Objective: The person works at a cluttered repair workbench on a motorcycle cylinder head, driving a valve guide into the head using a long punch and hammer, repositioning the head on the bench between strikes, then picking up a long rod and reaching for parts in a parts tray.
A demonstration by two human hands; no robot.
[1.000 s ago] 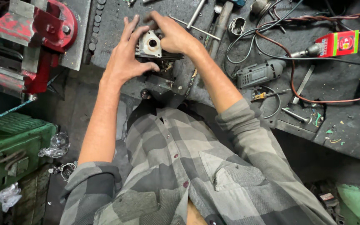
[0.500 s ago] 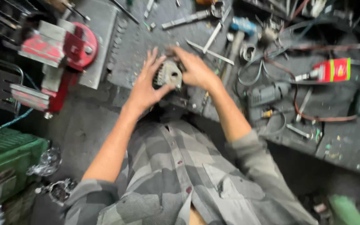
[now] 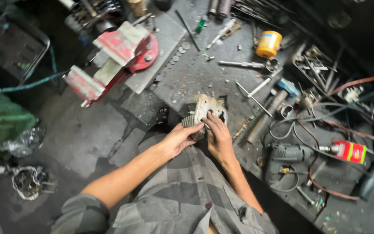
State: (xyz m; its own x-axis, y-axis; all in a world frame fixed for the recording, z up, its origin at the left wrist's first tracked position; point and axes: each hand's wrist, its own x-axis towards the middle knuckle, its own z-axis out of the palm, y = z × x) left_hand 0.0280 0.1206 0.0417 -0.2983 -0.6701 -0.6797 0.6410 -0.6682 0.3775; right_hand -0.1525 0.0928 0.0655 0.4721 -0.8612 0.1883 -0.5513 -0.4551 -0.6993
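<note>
finned metal engine part (image 3: pixel 204 110) sits at the near edge of the counter (image 3: pixel 195 73), its lower side hidden behind both hands, its detail blurred by grime. left hand (image 3: pixel 179 138) cups the finned side from below, clenched on it; right hand (image 3: pixel 218 138) grasps the other side, fingers (image 3: pixel 209 118) hooked over the top face. the part rises just above the grip. a red vise (image 3: pixel 117 56) stands well apart.

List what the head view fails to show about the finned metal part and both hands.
- Finned metal part: near face hidden by both hands.
- Left hand: fingertips hidden under the part.
- Right hand: palm faces away; its grip cannot be judged.
- Grey drill: details blurred.
</note>
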